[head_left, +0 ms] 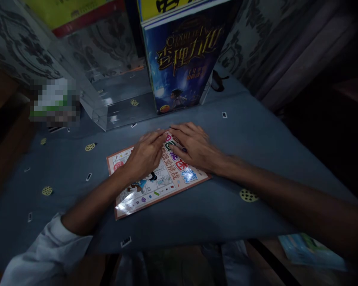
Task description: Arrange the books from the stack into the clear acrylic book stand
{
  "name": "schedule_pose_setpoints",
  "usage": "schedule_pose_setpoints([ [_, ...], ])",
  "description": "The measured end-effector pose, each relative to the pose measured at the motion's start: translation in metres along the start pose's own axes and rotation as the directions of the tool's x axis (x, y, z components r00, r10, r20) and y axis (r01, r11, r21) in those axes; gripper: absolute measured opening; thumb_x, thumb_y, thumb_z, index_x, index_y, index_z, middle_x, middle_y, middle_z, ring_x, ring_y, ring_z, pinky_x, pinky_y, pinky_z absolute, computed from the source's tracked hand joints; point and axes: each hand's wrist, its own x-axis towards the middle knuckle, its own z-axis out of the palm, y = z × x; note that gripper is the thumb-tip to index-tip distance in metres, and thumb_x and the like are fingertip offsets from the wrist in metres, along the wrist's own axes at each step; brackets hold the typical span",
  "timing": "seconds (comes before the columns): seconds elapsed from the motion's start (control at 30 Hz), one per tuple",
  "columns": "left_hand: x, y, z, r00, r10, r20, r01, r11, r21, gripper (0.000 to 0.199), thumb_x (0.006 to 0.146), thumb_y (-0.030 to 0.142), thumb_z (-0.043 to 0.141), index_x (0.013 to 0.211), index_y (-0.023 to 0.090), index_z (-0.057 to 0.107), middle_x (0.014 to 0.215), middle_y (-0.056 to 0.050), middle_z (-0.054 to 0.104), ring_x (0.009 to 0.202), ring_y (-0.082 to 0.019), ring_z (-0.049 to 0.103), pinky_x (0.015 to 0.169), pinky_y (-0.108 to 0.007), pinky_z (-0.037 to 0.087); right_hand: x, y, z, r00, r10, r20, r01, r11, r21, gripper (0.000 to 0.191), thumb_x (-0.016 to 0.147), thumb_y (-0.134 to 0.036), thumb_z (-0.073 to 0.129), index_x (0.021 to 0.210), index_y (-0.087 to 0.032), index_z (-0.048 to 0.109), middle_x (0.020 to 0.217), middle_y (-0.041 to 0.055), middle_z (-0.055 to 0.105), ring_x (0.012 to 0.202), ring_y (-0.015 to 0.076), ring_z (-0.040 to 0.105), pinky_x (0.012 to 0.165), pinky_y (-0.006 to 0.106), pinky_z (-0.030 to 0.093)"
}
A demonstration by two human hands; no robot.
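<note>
A thin picture book [167,186] with an orange-pink border and colourful lettering lies at a slant on the blue tablecloth. My left hand [147,153] rests on its cover near the upper edge, fingers stretched out. Across from it my right hand [193,145] also lies on the book, its fingers spread and their tips close to those of my left hand. Both palms face down and cover part of the title and drawing. Neither hand grips anything.
Behind the book, a clear acrylic stand [100,113] holds an upright dark blue book [185,67] with gold lettering. A blurred stack [55,101] sits at the left. A dark item [217,81] lies beside the stand. The table's front edge runs below my forearms.
</note>
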Motion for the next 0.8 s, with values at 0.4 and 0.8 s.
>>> schedule_pose_setpoints([
  [0.4,0.001,0.0,0.0,1.0,0.015,0.005,-0.015,1.0,0.017,0.04,0.098,0.013,0.043,0.135,0.012,0.055,0.137,-0.018,0.061,0.129,-0.027,0.058,0.108,-0.049,0.048,-0.003,0.0,-0.001,1.0,0.006,0.022,-0.006,1.0,-0.003,0.043,0.099,-0.032,0.046,0.135,-0.012,0.06,0.142,0.0202,0.059,0.125,0.0371,0.053,0.097,0.055,0.045],
  [0.8,0.0,0.0,-0.001,0.999,-0.01,0.031,0.009,0.999,0.038,0.041,0.098,0.014,0.041,0.136,0.015,0.055,0.141,-0.016,0.059,0.131,-0.028,0.056,0.107,-0.049,0.048,-0.03,-0.002,-0.011,0.999,-0.052,0.013,0.051,0.998,0.047,0.046,0.099,-0.03,0.047,0.141,-0.015,0.056,0.145,0.0176,0.059,0.127,0.0353,0.057,0.1,0.056,0.049],
])
